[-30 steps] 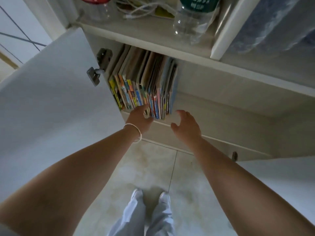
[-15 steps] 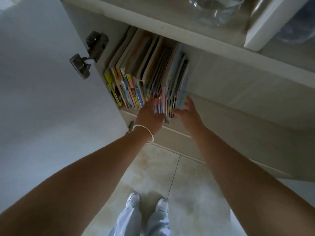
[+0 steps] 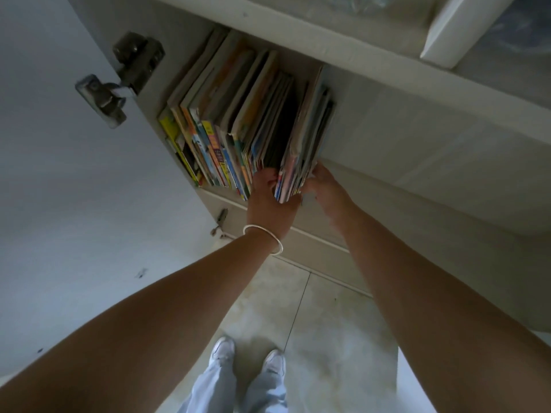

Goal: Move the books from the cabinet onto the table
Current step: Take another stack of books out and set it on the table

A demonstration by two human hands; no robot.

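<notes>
A row of thin, colourful books (image 3: 220, 135) stands upright at the left end of the cabinet (image 3: 417, 120) compartment. The rightmost bundle of books (image 3: 304, 141) is split from the rest by a dark gap. My left hand (image 3: 268, 201), with a white bracelet on its wrist, has its fingers in that gap against the bundle's left side. My right hand (image 3: 325, 189) grips the bundle's right side at the lower spine edge. The bundle is clamped between both hands, its bottom still on the shelf. No table is in view.
The open cabinet door (image 3: 74, 174) hangs on the left with its metal hinge (image 3: 122, 76). A shelf above (image 3: 343, 37) carries a clear bottle, partly cut off. The compartment right of the books is bare. Tiled floor (image 3: 328, 338) and my feet lie below.
Both hands moved in from just in front of the books and closed on the rightmost bundle, opening a gap between it and the other books. The camera came closer.
</notes>
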